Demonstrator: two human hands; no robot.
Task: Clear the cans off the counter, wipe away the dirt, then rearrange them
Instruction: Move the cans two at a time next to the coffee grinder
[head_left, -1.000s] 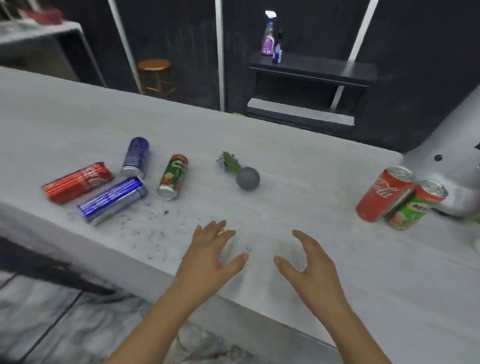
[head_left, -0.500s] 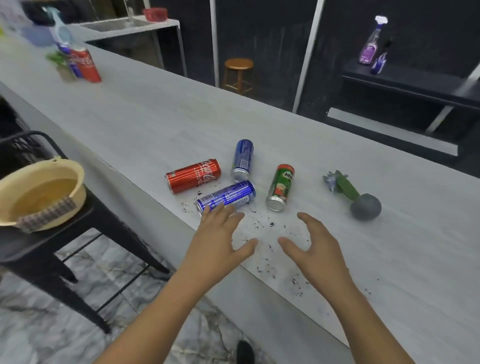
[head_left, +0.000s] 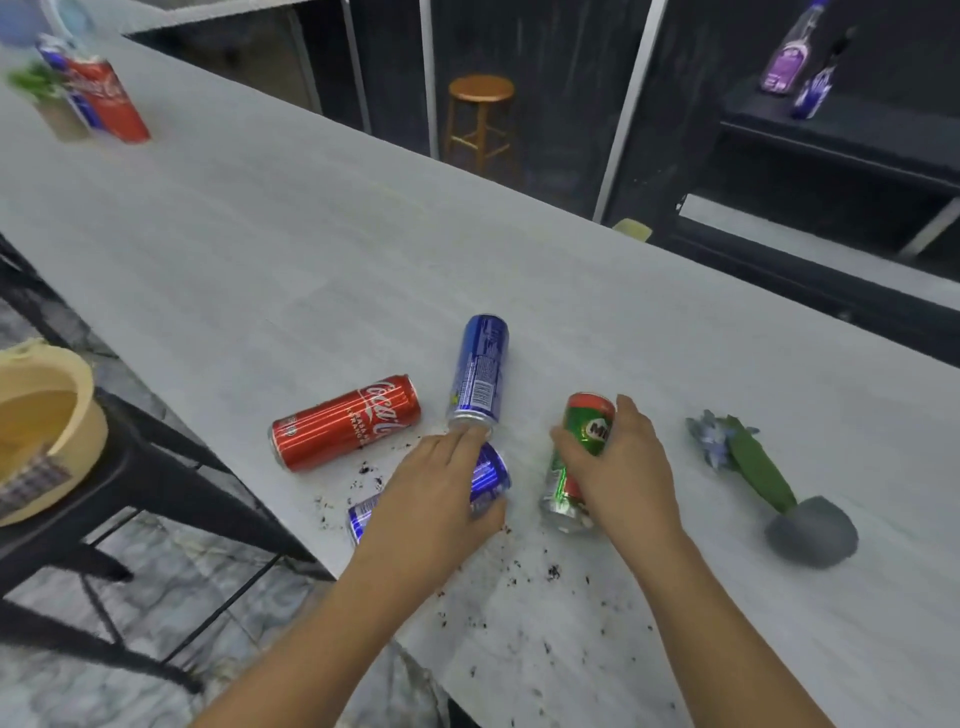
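— What's the surface like?
— A pale, matte worktop (head_left: 311, 234) speckled with dark dirt (head_left: 550, 571), against dark walls.
— And each grip?
— The left hand (head_left: 441, 493) wraps the glossy blue can (head_left: 488, 475); the right hand (head_left: 623, 478) clasps the green can (head_left: 582, 452). A red can (head_left: 345, 422) lies left of them.

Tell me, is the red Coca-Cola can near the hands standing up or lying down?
Lying down. The red Coca-Cola can rests on its side on the counter, its round end facing the near edge.
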